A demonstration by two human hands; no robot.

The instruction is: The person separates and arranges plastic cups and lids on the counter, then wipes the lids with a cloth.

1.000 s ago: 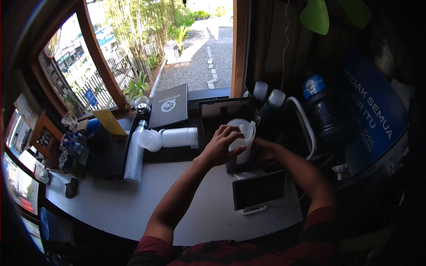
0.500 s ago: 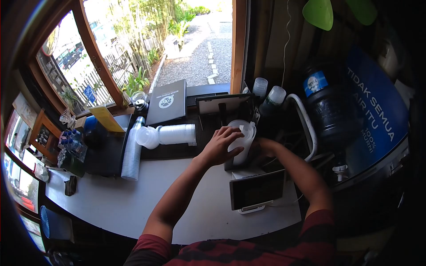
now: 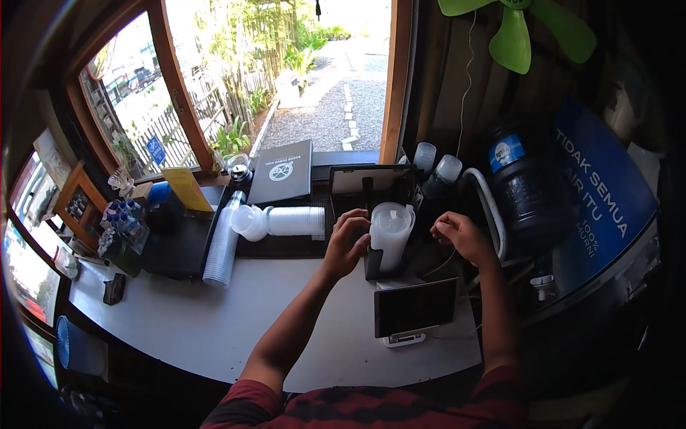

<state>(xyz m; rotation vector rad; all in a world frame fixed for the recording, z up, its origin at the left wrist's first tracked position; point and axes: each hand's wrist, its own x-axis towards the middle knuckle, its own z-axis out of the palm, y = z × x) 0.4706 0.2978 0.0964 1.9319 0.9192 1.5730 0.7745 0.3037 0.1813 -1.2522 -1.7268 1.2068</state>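
Note:
A translucent white pitcher [image 3: 391, 232] stands upright in a black holder [image 3: 373, 264] at the back of the counter. Just left of it is my left hand [image 3: 349, 243], fingers apart and curved, holding nothing. On the pitcher's other side, a short way off, my right hand [image 3: 461, 236] has its fingers curled together; whether anything small is between them is hidden. A dark tablet [image 3: 416, 307] on a white stand is in front of the holder. Stacked plastic lids [image 3: 296, 221] lie on their side to the left, beside a long stack of clear cups [image 3: 224, 247].
A black folder [image 3: 281, 171] leans by the window. At the right are a large water bottle [image 3: 525, 186], a curved metal rail [image 3: 487, 207] and a blue sign [image 3: 597, 189]. Small bottles [image 3: 125, 220] stand at the left. A thin cable runs behind the tablet.
My left hand has moved off the pitcher's top to its left side. My right hand has come out from behind the pitcher, to the right. The camera view has shifted.

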